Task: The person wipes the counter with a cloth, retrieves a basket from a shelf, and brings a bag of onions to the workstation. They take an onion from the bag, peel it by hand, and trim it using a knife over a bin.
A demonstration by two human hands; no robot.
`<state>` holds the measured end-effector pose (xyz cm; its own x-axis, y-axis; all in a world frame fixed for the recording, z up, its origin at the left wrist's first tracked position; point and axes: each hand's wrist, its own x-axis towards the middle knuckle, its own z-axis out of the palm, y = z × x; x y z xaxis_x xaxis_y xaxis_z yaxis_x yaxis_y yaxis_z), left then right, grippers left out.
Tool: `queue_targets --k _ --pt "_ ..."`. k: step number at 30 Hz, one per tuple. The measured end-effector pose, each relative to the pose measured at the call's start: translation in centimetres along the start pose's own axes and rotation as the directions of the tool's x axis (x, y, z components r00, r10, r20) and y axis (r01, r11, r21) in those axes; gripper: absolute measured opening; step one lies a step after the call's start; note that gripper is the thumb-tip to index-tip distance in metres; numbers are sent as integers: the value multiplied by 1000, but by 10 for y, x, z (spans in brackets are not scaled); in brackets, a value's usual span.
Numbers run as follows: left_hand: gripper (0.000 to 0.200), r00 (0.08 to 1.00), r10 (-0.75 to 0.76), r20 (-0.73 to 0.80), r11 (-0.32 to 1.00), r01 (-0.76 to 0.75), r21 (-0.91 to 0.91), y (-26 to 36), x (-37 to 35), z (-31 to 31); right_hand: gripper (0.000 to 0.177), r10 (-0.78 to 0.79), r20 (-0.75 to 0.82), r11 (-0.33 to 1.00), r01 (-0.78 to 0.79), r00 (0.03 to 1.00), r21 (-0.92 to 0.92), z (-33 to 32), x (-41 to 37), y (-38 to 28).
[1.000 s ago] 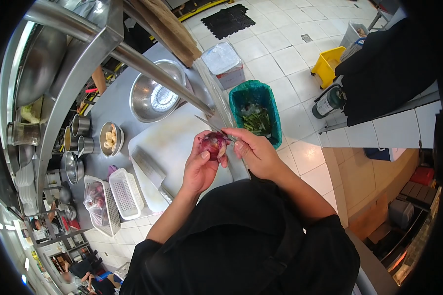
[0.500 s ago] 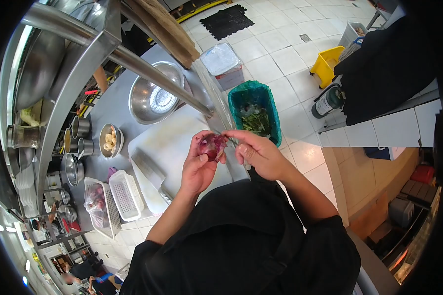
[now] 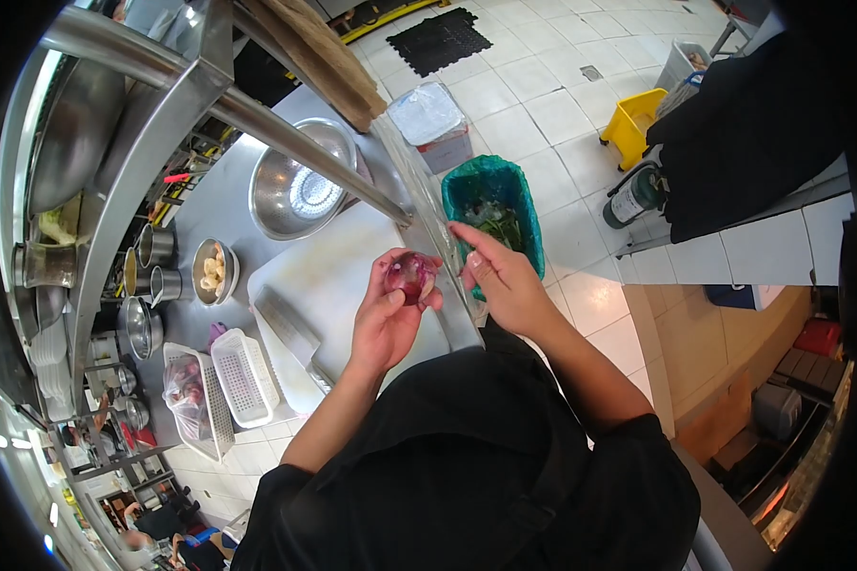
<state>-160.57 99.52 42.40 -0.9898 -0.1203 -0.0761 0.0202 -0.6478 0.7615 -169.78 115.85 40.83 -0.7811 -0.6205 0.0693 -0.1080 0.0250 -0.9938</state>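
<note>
A red onion (image 3: pixel 410 278) with ragged, partly peeled skin rests in the fingers of my left hand (image 3: pixel 385 324), above the near right edge of the white cutting board (image 3: pixel 352 249). To its right, apart from the onion, is my right hand (image 3: pixel 507 285), its index finger stretched out and its thumb raised. Whether a small thing sits between its lower fingers is too unclear to make out. Just beyond that hand stands the green-lined bin (image 3: pixel 533 211) with green scraps inside. A wide-bladed knife (image 3: pixel 288 326) lies on the board's left part.
A metal colander (image 3: pixel 278 195) and a bowl of pale pieces (image 3: pixel 203 276) stand on the steel table. White baskets (image 3: pixel 244 378) sit at its near left, one with bagged onions (image 3: pixel 189 395). A steel rail (image 3: pixel 286 143) crosses overhead. Another person (image 3: pixel 167 519) shows at lower left.
My right hand has moved away from the onion, slightly right and up, and its fingers have spread. My left hand still holds the onion in nearly the same place.
</note>
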Motion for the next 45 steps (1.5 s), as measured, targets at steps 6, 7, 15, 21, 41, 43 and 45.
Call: queue_targets --k 6,7,15,21,41,43,45 --pt "43 990 -57 -128 996 65 62 -33 46 -43 41 201 -153 977 -209 967 -37 -20 20 78" --pt "42 985 -62 -162 991 80 107 -34 51 -44 41 243 -175 967 -253 954 -38 -24 19 78" --pt "41 968 -162 -193 969 193 153 -45 31 -47 41 364 -130 931 -357 922 76 -43 -6 82" --pt "43 981 -114 -157 959 150 239 -57 12 -44 48 402 -125 916 -398 907 60 -39 -22 84" --pt "43 989 99 107 892 -135 431 -83 -60 -78 53 454 -483 877 -470 748 96 24 -187 -1" --pt "44 988 110 113 898 -147 415 -84 -60 -81 53 431 -505 887 -453 748 87 27 -197 -7" --pt "44 986 122 113 904 -157 398 -87 -58 -82 54 425 -522 891 -444 740 97 27 -202 -14"
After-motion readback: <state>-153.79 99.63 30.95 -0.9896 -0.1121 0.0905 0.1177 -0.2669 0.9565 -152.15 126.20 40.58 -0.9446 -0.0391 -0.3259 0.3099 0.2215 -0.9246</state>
